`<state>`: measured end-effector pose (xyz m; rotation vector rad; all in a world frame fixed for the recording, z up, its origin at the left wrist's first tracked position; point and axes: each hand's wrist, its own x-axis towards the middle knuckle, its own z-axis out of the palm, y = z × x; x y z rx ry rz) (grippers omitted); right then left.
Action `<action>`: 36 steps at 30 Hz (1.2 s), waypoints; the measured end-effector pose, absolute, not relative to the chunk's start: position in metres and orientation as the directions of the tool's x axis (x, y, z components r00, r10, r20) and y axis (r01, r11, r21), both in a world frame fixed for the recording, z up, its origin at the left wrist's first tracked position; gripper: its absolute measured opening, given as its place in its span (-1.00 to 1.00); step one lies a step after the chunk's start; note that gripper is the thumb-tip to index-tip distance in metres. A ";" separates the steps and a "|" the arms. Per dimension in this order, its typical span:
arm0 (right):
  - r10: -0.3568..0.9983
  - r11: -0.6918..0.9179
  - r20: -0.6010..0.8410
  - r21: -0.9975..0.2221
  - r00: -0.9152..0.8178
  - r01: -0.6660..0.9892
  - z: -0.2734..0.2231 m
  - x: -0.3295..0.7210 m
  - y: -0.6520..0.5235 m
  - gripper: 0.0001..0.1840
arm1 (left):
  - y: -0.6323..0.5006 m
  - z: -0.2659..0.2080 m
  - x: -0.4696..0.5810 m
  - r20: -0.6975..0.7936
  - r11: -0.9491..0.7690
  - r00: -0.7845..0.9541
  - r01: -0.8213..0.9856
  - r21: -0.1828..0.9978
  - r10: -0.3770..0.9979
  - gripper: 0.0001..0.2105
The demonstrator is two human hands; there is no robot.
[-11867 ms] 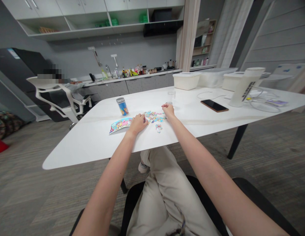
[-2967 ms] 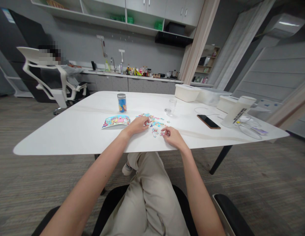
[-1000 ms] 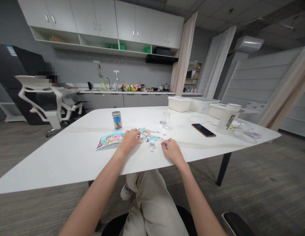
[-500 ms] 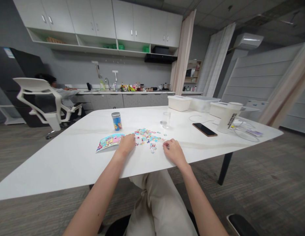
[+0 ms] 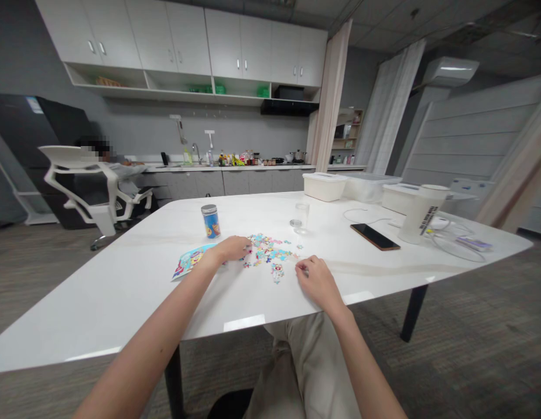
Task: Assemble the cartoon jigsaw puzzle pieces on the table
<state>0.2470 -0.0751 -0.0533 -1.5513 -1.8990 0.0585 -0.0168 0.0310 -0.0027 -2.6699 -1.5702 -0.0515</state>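
A pile of colourful jigsaw puzzle pieces (image 5: 270,254) lies spread on the white table. My left hand (image 5: 233,248) reaches over a printed picture sheet (image 5: 189,263), its fingers stretched to the pile's left edge; the thumb side is partly hidden. Closer to me, a small joined cluster of puzzle pieces (image 5: 277,272) sits apart from the pile. To the right of that cluster, my right hand (image 5: 317,280) rests near the table with its fingers curled and the tips pressed together. Whatever they hold, if anything, is too small to make out.
Behind the pile stand a blue printed jar with a metal lid (image 5: 210,222) and a clear open jar (image 5: 302,216) beside a loose lid (image 5: 295,223). Farther right are a phone (image 5: 375,237), a tall cup (image 5: 421,215), cables and storage boxes (image 5: 325,187). A person sits beyond, at left.
My left hand has shifted off the picture sheet's right end towards the pile, fingers reaching farther right. My right hand stays beside the small cluster. The head view has turned slightly.
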 end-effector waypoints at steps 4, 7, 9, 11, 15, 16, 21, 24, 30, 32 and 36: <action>0.881 0.298 0.467 -0.425 -0.075 0.855 -0.052 0.247 -0.077 -0.80 | 0.031 -0.003 -0.037 0.091 -0.498 0.493 0.866 0.047 0.865 -0.66; 0.886 0.293 0.457 -0.428 -0.075 0.855 -0.052 0.247 -0.076 -0.81 | 0.027 -0.005 -0.047 0.152 -0.474 0.455 0.871 0.128 0.878 -0.69; 0.887 0.290 0.455 -0.427 -0.074 0.857 -0.052 0.247 -0.075 -0.81 | 0.025 -0.004 -0.050 0.164 -0.464 0.441 0.872 0.152 0.882 -0.71; 0.888 0.285 0.455 -0.429 -0.067 0.857 -0.054 0.248 -0.074 -0.81 | 0.025 -0.003 -0.050 0.164 -0.445 0.420 0.879 0.169 0.893 -0.71; 0.891 0.277 0.452 -0.468 -0.041 0.839 -0.055 0.250 -0.073 -0.80 | 0.025 -0.001 -0.046 0.178 -0.394 0.363 0.898 0.197 0.915 -0.69; 0.890 0.286 0.453 -0.482 -0.043 0.828 -0.054 0.249 -0.072 -0.79 | 0.024 -0.001 -0.045 0.184 -0.393 0.360 0.897 0.200 0.915 -0.69; 0.840 0.450 0.485 -0.375 -0.242 0.810 -0.022 0.224 -0.035 -0.70 | 0.023 -0.003 -0.040 0.187 -0.425 0.391 0.881 0.207 0.901 -0.69; 0.860 0.461 0.362 -0.248 -0.360 0.852 0.003 0.195 0.011 -0.59 | 0.020 -0.004 -0.038 0.187 -0.456 0.422 0.863 0.218 0.887 -0.69; 0.902 0.431 0.098 -0.168 -0.420 0.887 0.011 0.153 0.090 -0.51 | 0.012 -0.009 -0.040 0.217 -0.488 0.443 0.837 0.246 0.870 -0.71; 0.906 0.423 0.053 -0.164 -0.420 0.891 0.007 0.148 0.103 -0.55 | 0.010 -0.010 -0.041 0.236 -0.472 0.424 0.856 0.212 0.875 -0.70; 0.908 0.410 -0.006 -0.177 -0.418 0.895 0.001 0.145 0.115 -0.69 | 0.010 -0.011 -0.041 0.243 -0.430 0.393 0.894 0.124 0.887 -0.67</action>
